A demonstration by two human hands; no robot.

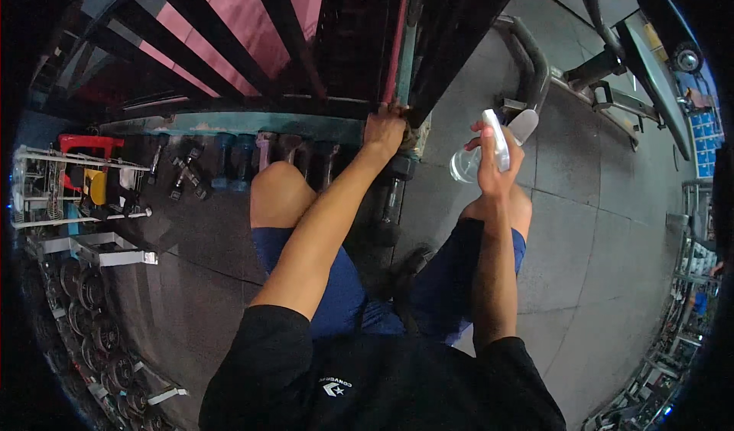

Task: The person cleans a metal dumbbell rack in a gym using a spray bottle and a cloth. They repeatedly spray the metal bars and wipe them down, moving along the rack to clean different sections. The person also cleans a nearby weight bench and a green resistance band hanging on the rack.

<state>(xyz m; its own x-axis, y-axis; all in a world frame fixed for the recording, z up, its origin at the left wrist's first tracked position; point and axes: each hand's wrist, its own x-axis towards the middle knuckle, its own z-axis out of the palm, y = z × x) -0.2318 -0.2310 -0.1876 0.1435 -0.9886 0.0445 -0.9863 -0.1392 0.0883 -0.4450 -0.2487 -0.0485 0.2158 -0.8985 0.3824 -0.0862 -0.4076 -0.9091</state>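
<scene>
My left hand (385, 126) reaches forward to the base of a dark upright post beside a red strip (399, 46), at the end of a teal ledge (229, 123). A dark, rumpled thing, perhaps a cloth, shows at its fingers; whether the hand grips it is unclear. Over my right knee, my right hand (500, 158) is closed around the white trigger head (494, 135) of a clear spray bottle (463, 165). On the floor between my knees, below the left hand, lies a dumbbell (393, 201).
Several dumbbells (232, 161) line the wall under dark railings (223, 35). A white wire rack (80, 155) and weight plates (106, 330) are at the left. A metal-framed exercise machine (596, 89) stands at the right on dark floor tiles (579, 247).
</scene>
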